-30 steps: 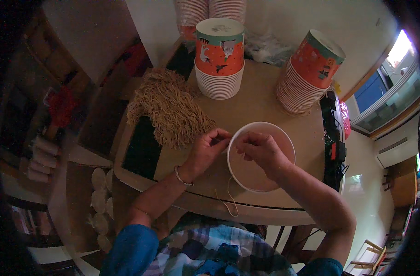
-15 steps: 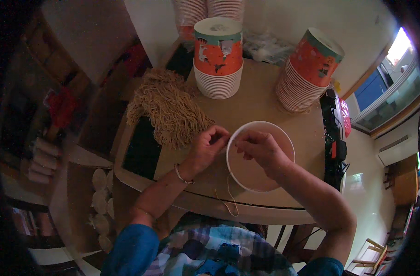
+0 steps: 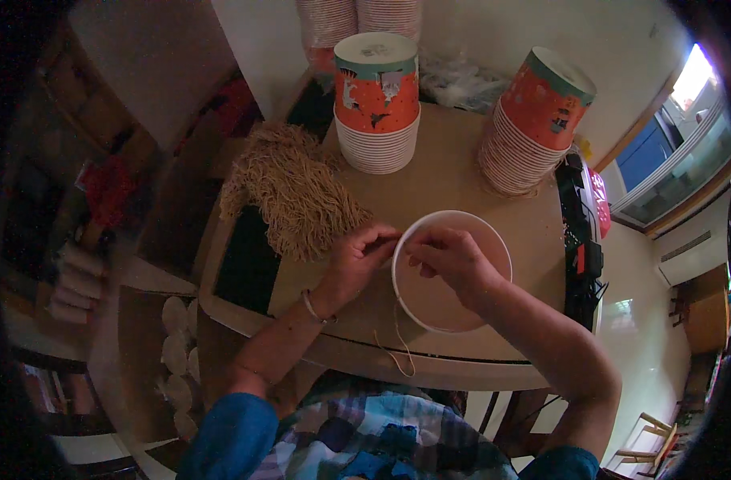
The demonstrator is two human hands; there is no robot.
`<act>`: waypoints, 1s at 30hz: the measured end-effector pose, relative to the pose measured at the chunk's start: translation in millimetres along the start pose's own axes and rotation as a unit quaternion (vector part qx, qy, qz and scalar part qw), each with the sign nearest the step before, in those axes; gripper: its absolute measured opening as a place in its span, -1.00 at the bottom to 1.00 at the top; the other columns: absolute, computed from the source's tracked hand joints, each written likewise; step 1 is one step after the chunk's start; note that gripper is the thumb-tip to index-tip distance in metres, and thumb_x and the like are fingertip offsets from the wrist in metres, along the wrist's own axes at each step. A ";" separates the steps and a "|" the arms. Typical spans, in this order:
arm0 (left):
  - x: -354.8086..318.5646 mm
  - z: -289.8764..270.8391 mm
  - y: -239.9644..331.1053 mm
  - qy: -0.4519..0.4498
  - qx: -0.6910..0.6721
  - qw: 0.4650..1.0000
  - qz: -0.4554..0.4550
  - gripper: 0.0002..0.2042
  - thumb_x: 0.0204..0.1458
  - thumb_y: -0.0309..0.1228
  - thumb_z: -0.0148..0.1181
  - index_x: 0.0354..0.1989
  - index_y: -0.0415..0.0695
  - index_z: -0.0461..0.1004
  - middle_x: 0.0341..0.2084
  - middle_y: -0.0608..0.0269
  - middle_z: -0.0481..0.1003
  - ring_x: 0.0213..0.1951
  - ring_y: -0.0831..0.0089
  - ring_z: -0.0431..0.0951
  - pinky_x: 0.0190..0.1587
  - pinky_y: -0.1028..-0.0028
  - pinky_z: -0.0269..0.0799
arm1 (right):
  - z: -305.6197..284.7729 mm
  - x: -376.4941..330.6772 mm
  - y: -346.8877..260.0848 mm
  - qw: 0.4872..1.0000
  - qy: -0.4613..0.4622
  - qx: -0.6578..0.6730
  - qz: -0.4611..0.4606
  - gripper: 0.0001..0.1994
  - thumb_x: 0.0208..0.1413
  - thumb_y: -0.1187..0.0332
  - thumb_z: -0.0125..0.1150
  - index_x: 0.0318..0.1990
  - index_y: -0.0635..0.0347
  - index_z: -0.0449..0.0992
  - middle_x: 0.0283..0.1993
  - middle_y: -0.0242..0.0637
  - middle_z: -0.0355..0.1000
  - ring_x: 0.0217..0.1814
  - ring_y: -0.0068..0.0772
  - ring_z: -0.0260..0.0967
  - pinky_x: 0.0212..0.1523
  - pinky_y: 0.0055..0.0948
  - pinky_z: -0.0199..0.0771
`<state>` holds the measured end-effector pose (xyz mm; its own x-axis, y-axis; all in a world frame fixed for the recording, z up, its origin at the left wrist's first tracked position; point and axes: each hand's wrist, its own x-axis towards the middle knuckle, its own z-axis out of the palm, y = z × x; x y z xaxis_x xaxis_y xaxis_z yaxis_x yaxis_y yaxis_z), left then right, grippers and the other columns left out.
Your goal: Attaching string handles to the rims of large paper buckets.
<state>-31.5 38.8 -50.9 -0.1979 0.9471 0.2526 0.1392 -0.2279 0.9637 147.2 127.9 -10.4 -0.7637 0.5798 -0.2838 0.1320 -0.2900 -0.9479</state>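
Observation:
A round paper bucket (image 3: 469, 310) with a white rim lies mouth up in front of me near the table's front edge. My left hand (image 3: 357, 262) is closed in a pinch, its fingertips at the outside of the bucket's left rim. Over the mouth, my right hand (image 3: 452, 258) pinches just inside that same rim, facing the left one. What the fingertips of either hand hold is too small to make out. A thin tan cord (image 3: 410, 364) hangs from the bucket's left side and loops over the table's front edge.
A heap of tan cords (image 3: 293, 192) lies left of the bucket. Behind stand one upside-down stack of orange-and-green paper buckets (image 3: 377, 104) and a cord-wrapped second stack (image 3: 537, 120). A black power strip (image 3: 577, 232) runs along the right edge. Plastic-wrapped stacks (image 3: 357, 24) are at the back.
My left hand's fingers have drawn closer together at the rim. Both hands otherwise keep nearly the same place, and the cord hangs as before.

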 end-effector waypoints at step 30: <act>-1.3 -0.1 4.3 -0.002 0.051 0.998 0.023 -0.91 0.07 -0.55 0.17 -0.25 -0.21 0.47 -0.38 0.31 0.48 -0.30 0.58 0.47 -0.22 0.56 0.40 | 6.3 -0.9 -7.6 1.000 0.012 -0.016 0.001 -0.89 0.15 0.38 0.16 -0.26 0.21 0.53 -0.37 -0.45 0.42 -0.38 -0.65 0.28 -0.32 -0.63 0.33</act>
<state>-30.8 36.6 -47.1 -0.1848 0.9374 0.2951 0.2467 -0.2464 0.9372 142.9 124.8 -2.0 -0.7486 0.5971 -0.2883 0.1543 -0.2661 -0.9515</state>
